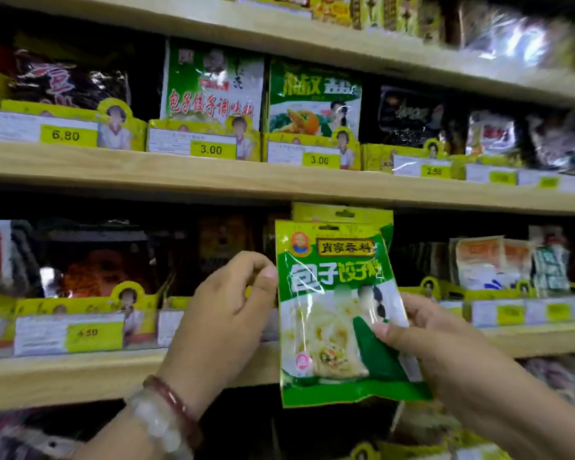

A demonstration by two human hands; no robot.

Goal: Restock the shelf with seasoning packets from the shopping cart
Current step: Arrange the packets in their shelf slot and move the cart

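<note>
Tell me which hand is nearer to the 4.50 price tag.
Left. The left hand hangs just right of the 4.50 price tag; the right hand is farther right, past the green seasoning packet it holds.

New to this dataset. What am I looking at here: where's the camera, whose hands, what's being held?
There is no robot: one wide-angle camera worn on a person's head looks forward and down at their bare hands, in front of wooden store shelves. The right hand grips a green seasoning packet at its lower right, thumb on the front; a second packet seems to sit behind it. The left hand, with bead bracelets on the wrist, touches the packet's left edge with the thumb; a firm pinch cannot be confirmed. The shelves hold rows of packets behind yellow price tags. The shopping cart is out of view.
</note>
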